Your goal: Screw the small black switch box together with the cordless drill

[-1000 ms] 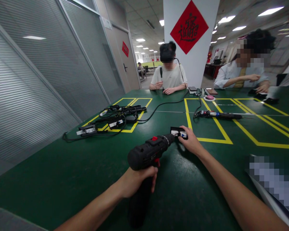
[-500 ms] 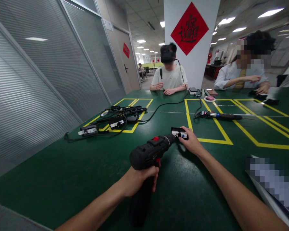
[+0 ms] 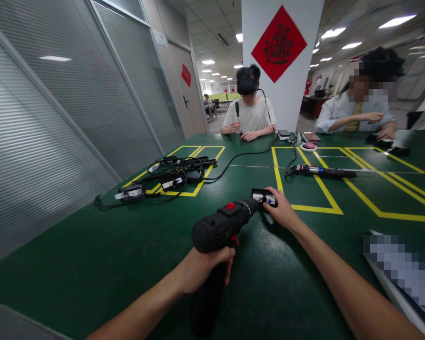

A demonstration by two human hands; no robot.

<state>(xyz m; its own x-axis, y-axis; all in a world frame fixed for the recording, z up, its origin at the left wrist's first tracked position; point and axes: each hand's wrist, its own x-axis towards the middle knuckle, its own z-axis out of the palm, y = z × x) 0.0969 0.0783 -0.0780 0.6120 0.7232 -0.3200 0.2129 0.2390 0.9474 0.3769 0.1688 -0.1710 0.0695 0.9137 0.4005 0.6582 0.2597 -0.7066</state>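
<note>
My left hand point(image 3: 207, 267) is wrapped round the grip of a black cordless drill point(image 3: 217, 229) with red switches. The drill points away from me and to the right, its front end meeting a small black-and-white block point(image 3: 258, 194). My right hand point(image 3: 279, 208) pinches that block from the right side, thumb near and fingers over the top. Whether the bit sits in a screw is too small to make out. Both hands are above the green table point(image 3: 134, 264).
Black devices with cables point(image 3: 173, 177) lie at the left inside yellow tape. A cabled screwdriver-like tool point(image 3: 322, 171) lies at the right, with a tape roll point(image 3: 309, 147) behind it. Across the table one person point(image 3: 250, 111) holds a screwdriver point(image 3: 237, 111); another person point(image 3: 356, 111) sits at the right.
The drill's rear end and my left hand have shifted very slightly. My right hand and the block hold almost the same position.
</note>
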